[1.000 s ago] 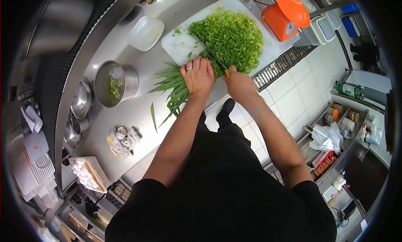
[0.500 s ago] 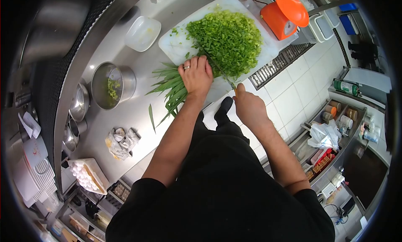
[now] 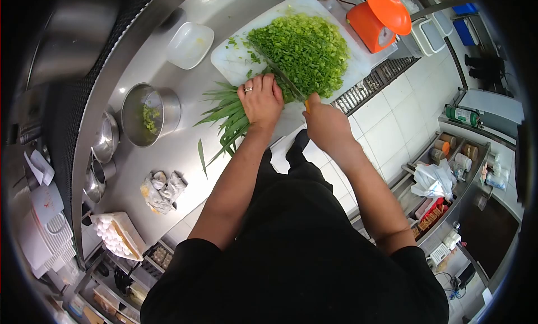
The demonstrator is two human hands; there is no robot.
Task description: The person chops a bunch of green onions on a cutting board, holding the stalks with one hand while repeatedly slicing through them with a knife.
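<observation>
Chopping is shown in the upper middle of the frame, where a bundle of long green leaves is pressed down at the near edge of the white cutting board by the left hand. That hand lies palm down with its fingers curled over the stalks. The right hand is closed round the orange handle of a knife, whose blade runs up and to the left across the cut ends, just beside the left fingertips. A wide pile of chopped greens lies on the board above the blade.

For a clean cut, it is judged that the fingertips are best tucked back so the blade is guided by the knuckles. The bundle should be held tight and fed forward in small steps, and the leaf tips trailing over the steel counter should be gathered in.

A steel pot stands left of the bundle. A white container sits at upper left and an orange scale at upper right.
</observation>
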